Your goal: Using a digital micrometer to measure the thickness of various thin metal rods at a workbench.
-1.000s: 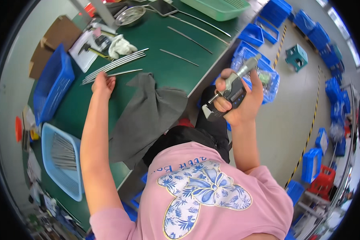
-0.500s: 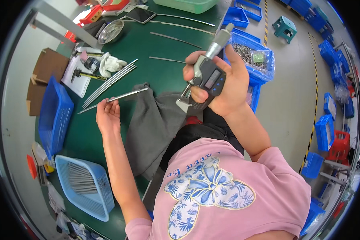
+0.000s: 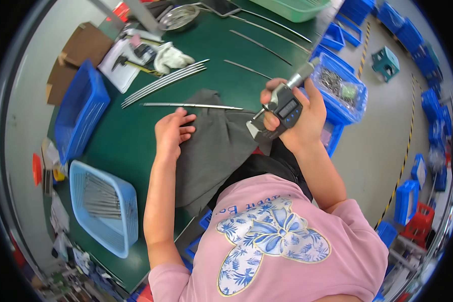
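Observation:
My left hand (image 3: 173, 132) pinches a thin metal rod (image 3: 211, 106) at its fingertips, the other fingers loosely curled. The rod runs nearly level across the view above a grey cloth (image 3: 206, 156), which covers the table's near edge. My right hand (image 3: 307, 121) is wrapped round a digital micrometer (image 3: 284, 108), its silver thimble pointing up and away. The micrometer's measuring gap faces left, just off the rod's right end, with nothing in it. Several bright metal rods (image 3: 161, 85) lie side by side on the green table (image 3: 236, 70) beyond my left hand.
A light-blue basket (image 3: 131, 216) of rods stands at the near left, with a blue bin (image 3: 80, 121) behind it. White gloves (image 3: 171, 58) and a caliper (image 3: 136, 65) lie farther back. At the right is a blue crate (image 3: 355, 113) of small metal parts.
The rod in my left hand has swung nearly level, its right end now closer to the micrometer. My right hand keeps its grip. The whole view has shifted.

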The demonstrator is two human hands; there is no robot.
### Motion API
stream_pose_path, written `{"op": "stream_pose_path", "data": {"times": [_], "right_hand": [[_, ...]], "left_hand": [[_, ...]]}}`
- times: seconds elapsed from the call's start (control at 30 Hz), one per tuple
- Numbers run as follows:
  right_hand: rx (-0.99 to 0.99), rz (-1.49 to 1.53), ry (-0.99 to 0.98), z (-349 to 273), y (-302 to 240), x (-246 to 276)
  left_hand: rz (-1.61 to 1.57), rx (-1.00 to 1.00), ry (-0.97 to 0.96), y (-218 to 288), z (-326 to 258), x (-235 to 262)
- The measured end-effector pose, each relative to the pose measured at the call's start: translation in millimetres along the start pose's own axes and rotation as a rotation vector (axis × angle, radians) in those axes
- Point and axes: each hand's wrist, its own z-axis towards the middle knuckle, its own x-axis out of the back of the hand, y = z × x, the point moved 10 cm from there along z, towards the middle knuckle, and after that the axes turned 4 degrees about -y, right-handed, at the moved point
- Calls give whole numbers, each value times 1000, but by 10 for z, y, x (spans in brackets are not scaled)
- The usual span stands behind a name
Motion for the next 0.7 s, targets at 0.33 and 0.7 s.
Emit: {"op": "stream_pose_path", "data": {"times": [0.33,0.7], "right_hand": [[-341,-83,-78,224,509,-19],[-642,-317,-253,107,1546,-396]], "left_hand": [[1104,-443,689,160,-1571,383],[701,-478,848,-323,-1647,583]]}}
